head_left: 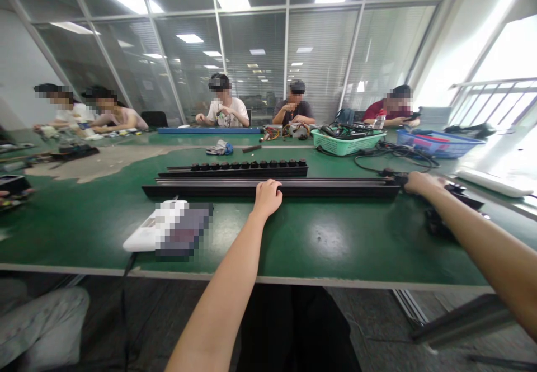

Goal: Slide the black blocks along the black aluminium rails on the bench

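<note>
A long black channel-shaped bar [335, 189] lies crosswise on the green table in front of me. My left hand [268, 196] grips its near wall around the middle, with the fingers curled over the top edge. Off the bar's right end, my right hand [423, 184] has its fingers closed around a small dark part [398, 179], too blurred to name, which touches or nearly touches that end. Just behind the bar is a second black strip [235, 172] carrying a row of round black pieces. Dark parts [440, 221] lie partly hidden beneath my right forearm.
A white device [146, 232] and a blurred dark flat object [184, 232] lie at the front left. Farther back stand a green basket [348, 144] full of cables and a blue basket [440, 145]. Several people sit across the table. A crumpled blue-grey cloth [220, 147] lies mid-table.
</note>
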`<action>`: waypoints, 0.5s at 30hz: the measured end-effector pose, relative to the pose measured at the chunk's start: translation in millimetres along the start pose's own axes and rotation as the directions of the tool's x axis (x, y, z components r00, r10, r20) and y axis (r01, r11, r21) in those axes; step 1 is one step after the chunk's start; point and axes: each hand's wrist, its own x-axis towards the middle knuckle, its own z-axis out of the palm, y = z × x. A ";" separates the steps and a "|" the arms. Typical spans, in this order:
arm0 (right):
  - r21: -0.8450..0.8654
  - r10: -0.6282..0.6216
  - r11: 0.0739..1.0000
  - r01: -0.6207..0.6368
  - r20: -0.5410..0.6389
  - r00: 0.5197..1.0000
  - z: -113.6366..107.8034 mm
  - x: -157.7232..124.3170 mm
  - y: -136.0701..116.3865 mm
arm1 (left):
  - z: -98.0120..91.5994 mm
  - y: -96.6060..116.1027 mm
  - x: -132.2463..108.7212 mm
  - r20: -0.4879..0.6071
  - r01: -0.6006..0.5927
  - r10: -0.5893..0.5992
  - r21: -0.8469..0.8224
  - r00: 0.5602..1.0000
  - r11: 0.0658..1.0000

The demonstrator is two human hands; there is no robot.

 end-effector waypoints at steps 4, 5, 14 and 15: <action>-0.113 -0.002 0.994 -0.005 -0.061 0.998 -19.3 -22.8 -27.0 | -1.1 0.2 -0.4 0.001 -0.001 0.001 -0.006 1.000 1.000; -0.120 -0.066 0.991 0.056 -0.080 0.995 -23.5 -30.2 -36.3 | -1.7 0.6 -0.5 -0.001 0.001 -0.001 -0.012 1.000 1.000; 0.155 -0.791 0.525 0.837 -0.273 0.547 -19.9 -89.4 -150.6 | -8.0 3.2 -4.3 -0.019 0.021 -0.022 -0.080 1.000 0.997; 0.179 -0.804 0.500 0.848 -0.267 0.531 -18.7 -94.4 -164.4 | -9.1 2.8 -5.3 -0.023 0.023 -0.025 -0.086 0.999 0.996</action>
